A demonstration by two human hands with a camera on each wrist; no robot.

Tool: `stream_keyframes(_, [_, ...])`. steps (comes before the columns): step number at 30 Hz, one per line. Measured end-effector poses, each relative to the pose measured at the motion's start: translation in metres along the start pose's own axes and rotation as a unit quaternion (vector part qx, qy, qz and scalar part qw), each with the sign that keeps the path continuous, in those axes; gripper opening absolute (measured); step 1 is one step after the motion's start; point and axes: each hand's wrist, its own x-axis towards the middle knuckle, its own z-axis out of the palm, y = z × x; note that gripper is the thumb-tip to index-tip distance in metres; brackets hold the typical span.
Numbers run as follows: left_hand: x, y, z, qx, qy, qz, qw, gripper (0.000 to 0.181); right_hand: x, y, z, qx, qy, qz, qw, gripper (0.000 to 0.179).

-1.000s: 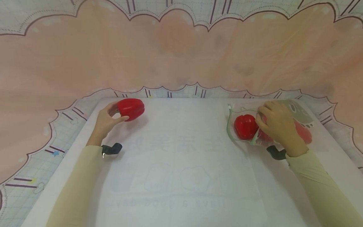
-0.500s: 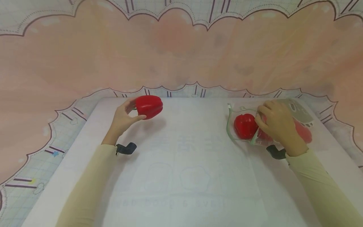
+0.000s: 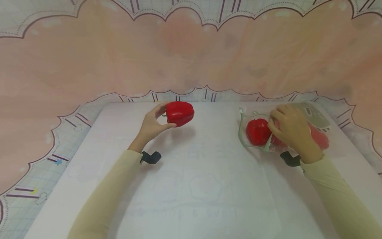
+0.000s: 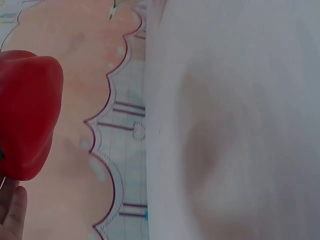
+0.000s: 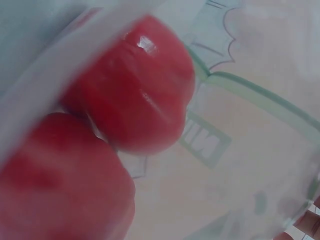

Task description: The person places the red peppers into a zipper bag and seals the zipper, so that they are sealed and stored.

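Above the table, left of its middle, my left hand [image 3: 151, 125] holds a red bell pepper [image 3: 180, 114], thumb below and fingers behind. The pepper's green stem points back toward the palm. A clear zip bag [image 3: 240, 133] with a green edge lies at the right. My right hand [image 3: 290, 128] pinches the bag near its opening, its fingertips partly hidden. One red bell pepper [image 3: 257, 132] sits by the opening, and more red [image 3: 318, 137] shows deeper in the bag. Through the plastic, the right wrist view has two red peppers [image 5: 142, 95] side by side.
The white table [image 3: 194, 186] carries faint printed letters and shapes. Behind it hangs a peach cloth [image 3: 191, 59] with scalloped edges. Each wrist wears a black camera mount, one on the left [image 3: 151, 157] and one on the right [image 3: 290, 159].
My left hand has carried the red bell pepper to the right, from the table's left side toward its middle. The right hand and the zip bag have stayed put.
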Motion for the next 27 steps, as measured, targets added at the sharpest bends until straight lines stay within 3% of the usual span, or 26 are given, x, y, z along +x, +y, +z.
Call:
stream_keyframes(17, [0.021, 0.023, 0.079, -0.054, -0.097, 0.004, 0.9938, 0.073, 0.0, 0.0, 0.001, 0.001, 0.01, -0.008, 0.9999, 0.013])
stream_keyframes(27, [0.029, 0.032, 0.116, -0.07, -0.136, 0.023, 0.988, 0.07, 0.0, 0.0, 0.0, 0.004, 0.005, -0.001, 1.0, 0.012])
